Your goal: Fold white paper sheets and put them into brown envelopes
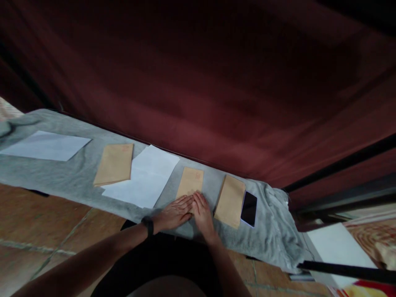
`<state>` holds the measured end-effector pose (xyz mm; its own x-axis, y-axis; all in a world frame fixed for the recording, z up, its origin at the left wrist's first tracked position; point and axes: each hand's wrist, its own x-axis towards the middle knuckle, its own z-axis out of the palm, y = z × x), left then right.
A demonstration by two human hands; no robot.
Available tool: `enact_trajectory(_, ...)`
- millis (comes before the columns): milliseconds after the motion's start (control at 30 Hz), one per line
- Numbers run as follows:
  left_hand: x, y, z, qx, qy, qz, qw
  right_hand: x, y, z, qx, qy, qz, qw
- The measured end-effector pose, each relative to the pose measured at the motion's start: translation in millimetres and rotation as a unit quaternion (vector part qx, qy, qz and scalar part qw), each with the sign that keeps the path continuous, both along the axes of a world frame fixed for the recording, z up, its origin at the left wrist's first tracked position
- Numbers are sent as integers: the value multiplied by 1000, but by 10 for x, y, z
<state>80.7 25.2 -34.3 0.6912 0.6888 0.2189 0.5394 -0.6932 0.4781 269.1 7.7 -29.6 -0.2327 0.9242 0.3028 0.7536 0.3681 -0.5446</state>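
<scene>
My left hand [175, 213] and my right hand [202, 213] lie flat, fingers stretched out and side by side, on the near end of a brown envelope [191, 181] on a grey cloth [77, 175]. A black band sits on my left wrist. Neither hand grips anything. A second brown envelope [230, 201] lies just right of my right hand. Beside it is a dark phone [249, 208]. To the left are white paper sheets [145, 177] and a third brown envelope [114, 163].
Another white sheet [46, 145] lies at the cloth's far left. A dark red curtain [198, 82] hangs behind the cloth. Brown tiled floor shows below. At the right are a black bar [346, 270] and a white board [337, 249].
</scene>
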Motion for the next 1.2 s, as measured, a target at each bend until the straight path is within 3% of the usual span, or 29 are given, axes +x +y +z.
enact_trajectory(167, -130, -189, 74, -14, 9, -16, 1000, -82, 492, 13, -29, -116, 89, 989)
enact_trajectory(400, -130, -182, 225, -23, 22, -36, 999, -193, 1197, 52, -42, -87, 65, 993)
enact_trajectory(533, -131, -191, 216, -35, -4, -30, 999, -228, 1384, 61, -32, -46, 8, 998)
enact_trajectory(733, -138, -189, 188, -14, 5, -31, 999, -168, 1093, -14, -30, -140, 67, 987)
enact_trajectory(900, -134, -220, 148, 50, 33, -16, 998, -110, 759, 15, -66, -224, 116, 965)
enact_trajectory(1033, -136, -281, 94, 100, 58, 6, 993, -65, 497, 64, -94, -236, 166, 953)
enact_trajectory(1200, -163, -317, 79, 126, 52, -10, 991, 40, 287, 58, -87, -223, 207, 949)
